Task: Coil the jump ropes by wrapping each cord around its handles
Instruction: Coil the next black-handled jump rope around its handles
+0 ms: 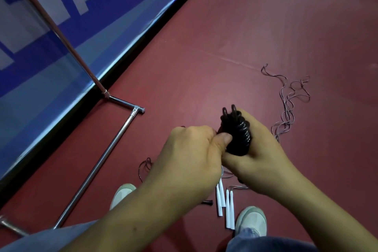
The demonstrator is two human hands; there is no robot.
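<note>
1. Red floor [266, 26]: filled most of the view and carried everything not in hand.
2. Blue banner [51, 37]: ran along the ten o'clock side on a metal stand [92, 170], whose foot reached toward seven o'clock.
3. Right hand [261, 159]: at centre, its grip closed round the black jump rope [239, 135] from the three o'clock side.
4. Left hand [190, 153]: touching the bundle from nine o'clock, fingers curled, thumb pressed onto the turns. Whether it pinched the cord's end could not be told.
5. Loose cord [286, 108]: a pale tangle on the floor at two o'clock, well apart from the hands and not yet wound.
6. Shoes [251, 221]: a pale pair at six o'clock.
7. Black jump rope: held above the floor, cord wound closely round both handles, whose tips pointed to twelve o'clock.
8. White handles [225, 204]: two pairs lying between the shoes, their cords unwrapped.
9. Dark loop [144, 166]: on the floor at seven o'clock, partly hidden by the left forearm.

Handling note, as judged: the winding looked nearly done. The right hand should clamp the turns so that none springs loose. The left should draw the last length taut and tuck it under a neighbouring turn before either hand lets go.
</note>
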